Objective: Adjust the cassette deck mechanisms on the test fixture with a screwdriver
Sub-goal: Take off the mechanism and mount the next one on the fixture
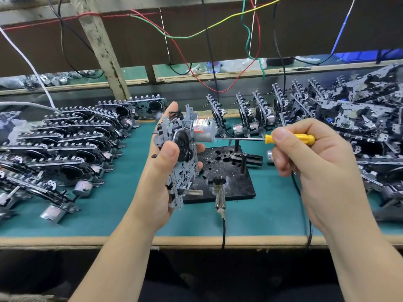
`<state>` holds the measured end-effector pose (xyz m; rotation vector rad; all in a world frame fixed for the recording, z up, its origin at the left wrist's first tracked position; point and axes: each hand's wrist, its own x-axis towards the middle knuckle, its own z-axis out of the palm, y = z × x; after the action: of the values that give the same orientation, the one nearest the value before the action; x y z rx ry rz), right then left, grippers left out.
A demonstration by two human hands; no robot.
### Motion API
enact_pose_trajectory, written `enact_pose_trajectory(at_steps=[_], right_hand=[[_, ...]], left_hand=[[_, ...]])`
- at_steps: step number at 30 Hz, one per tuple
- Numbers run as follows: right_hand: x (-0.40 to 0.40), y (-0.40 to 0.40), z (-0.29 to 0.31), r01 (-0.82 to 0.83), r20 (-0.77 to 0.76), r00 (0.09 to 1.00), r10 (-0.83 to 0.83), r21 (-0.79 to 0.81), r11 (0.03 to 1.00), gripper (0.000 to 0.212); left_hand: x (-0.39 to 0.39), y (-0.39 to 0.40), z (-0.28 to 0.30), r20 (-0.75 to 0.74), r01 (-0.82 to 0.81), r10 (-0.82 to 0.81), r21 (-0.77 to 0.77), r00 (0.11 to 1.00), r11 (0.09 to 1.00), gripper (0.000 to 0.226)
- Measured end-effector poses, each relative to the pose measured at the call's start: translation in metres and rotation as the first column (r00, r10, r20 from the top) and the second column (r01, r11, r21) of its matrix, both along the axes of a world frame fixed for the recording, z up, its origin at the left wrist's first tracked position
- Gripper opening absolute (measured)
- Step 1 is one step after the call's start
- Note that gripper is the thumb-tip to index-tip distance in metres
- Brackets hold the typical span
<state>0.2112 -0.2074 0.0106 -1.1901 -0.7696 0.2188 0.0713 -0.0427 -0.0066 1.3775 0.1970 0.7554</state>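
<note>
The person's left hand (165,168) holds a grey stamped-metal cassette deck mechanism (182,158) upright in the air, above the green-topped table (272,214) and just left of the black perforated test fixture plate (220,171); its grip is closed around the frame's edges, thumb pressed on the front beside the black flywheel (182,144), fingers wrapped behind. The right hand (309,153) pinches the yellow plastic handle of a slim steel-shafted screwdriver (290,139), its grip closed on it, the shaft lying level and its tip reaching the cylindrical silver motor (204,129) on the mechanism. The mechanism looks light but rigid, a thin plate crowded with small levers, springs and plastic parts that would likely bend or snag, so the bare frame edges seem the safe place to hold, away from the flywheel and belt. The thin screwdriver probably demands light torque and could slip off a small screw. Rows of similar mechanisms (65,144) lie to the left, and a heap of them (349,118) to the right.
</note>
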Motion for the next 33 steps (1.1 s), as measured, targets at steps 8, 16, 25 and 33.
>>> enact_pose_trajectory(at_steps=[8, 16, 25, 33], right_hand=[[-0.002, 0.001, -0.001, 0.003, -0.038, 0.999, -0.002, 0.008, 1.000, 0.012], [0.002, 0.001, -0.004, 0.015, -0.268, 0.963, 0.015, 0.109, 0.994, 0.010], [0.033, -0.022, -0.014, 0.358, -0.431, 0.871, -0.235, 0.231, 0.905, 0.032], [0.024, -0.017, -0.025, 0.284, -0.379, 0.904, -0.196, 0.191, 0.940, 0.019]], left_hand=[[0.000, 0.001, 0.000, -0.001, -0.007, 0.007, 0.016, 1.000, 1.000, 0.107], [0.011, 0.010, 0.001, -0.065, 0.030, -0.021, 0.131, 0.998, 0.991, 0.117], [0.049, 0.044, 0.028, -0.212, 0.048, 0.169, 0.747, 0.963, 0.663, 0.094], [0.096, 0.057, 0.014, -0.587, 0.575, 0.490, 0.794, 0.644, 0.197, 0.115]])
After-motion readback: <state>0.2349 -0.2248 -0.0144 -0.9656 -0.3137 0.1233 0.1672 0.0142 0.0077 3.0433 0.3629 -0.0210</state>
